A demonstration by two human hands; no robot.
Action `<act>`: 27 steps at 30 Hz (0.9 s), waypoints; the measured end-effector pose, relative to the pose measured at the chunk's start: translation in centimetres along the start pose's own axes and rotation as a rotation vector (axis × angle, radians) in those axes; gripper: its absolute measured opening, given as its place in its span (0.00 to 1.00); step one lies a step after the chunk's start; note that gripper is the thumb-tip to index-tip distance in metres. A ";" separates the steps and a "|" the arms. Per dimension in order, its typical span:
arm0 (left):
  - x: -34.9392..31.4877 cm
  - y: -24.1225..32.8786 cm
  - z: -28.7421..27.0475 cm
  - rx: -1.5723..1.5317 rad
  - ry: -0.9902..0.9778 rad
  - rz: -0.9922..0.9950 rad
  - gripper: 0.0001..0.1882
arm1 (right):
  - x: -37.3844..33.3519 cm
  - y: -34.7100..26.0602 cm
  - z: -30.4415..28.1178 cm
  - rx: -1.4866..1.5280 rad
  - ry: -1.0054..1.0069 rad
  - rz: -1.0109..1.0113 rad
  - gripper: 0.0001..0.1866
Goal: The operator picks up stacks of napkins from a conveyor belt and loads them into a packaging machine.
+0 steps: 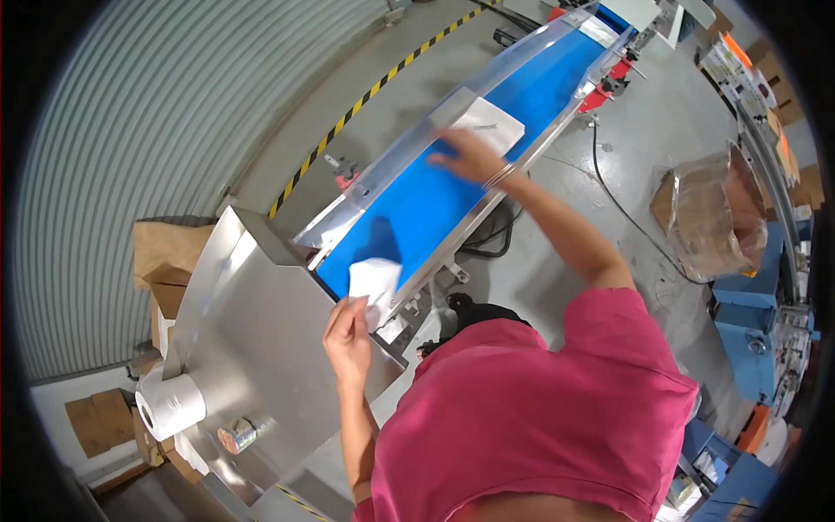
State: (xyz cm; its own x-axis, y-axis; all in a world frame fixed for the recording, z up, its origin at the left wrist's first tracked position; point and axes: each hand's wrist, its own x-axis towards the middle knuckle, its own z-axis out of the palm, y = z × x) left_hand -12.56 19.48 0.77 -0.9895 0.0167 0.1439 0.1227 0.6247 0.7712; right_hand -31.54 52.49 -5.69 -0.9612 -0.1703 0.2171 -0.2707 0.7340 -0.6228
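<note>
My left hand (348, 326) pinches a flat white packet (374, 283) by its lower edge. The packet is raised over the near end of a blue conveyor belt (435, 222) and casts a shadow there. Farther along, my right hand (472, 158) is over the belt, its fingers apart and blurred by motion. Just beyond those fingers lies a white, flat, squarish packet (500, 130) with a small dark mark; whether the fingertips touch it, I cannot tell.
Clear guards (383, 170) line the belt's far side. A steel table (270, 348) adjoins its near end, carrying a white roll (178, 404) and a small patterned cylinder (237, 435). A plastic-lined carton (718, 209) and a cable (622, 204) are on the right floor.
</note>
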 end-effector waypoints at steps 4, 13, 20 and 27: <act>3.8 1.0 3.6 -0.452 -0.177 -0.119 0.10 | -3.1 -6.9 1.7 0.974 -0.611 0.010 0.27; 9.0 -1.7 7.2 -0.706 -0.177 -0.317 0.15 | -4.4 -6.0 4.4 0.684 -0.473 0.127 0.23; 7.9 -3.1 5.2 -0.510 -0.014 -0.334 0.15 | -0.1 2.4 6.0 0.178 0.035 0.211 0.22; 1.9 -7.5 4.3 -0.326 -0.137 -0.298 0.09 | 1.0 9.2 -0.4 -0.141 0.580 0.281 0.25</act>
State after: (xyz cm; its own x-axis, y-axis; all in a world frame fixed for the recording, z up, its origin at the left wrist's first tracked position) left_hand -15.68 18.19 -7.46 -0.9836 -0.0101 -0.1800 -0.1727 0.3400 0.9244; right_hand -34.91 59.33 -10.88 -0.7987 0.3934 0.4553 0.0335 0.7846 -0.6192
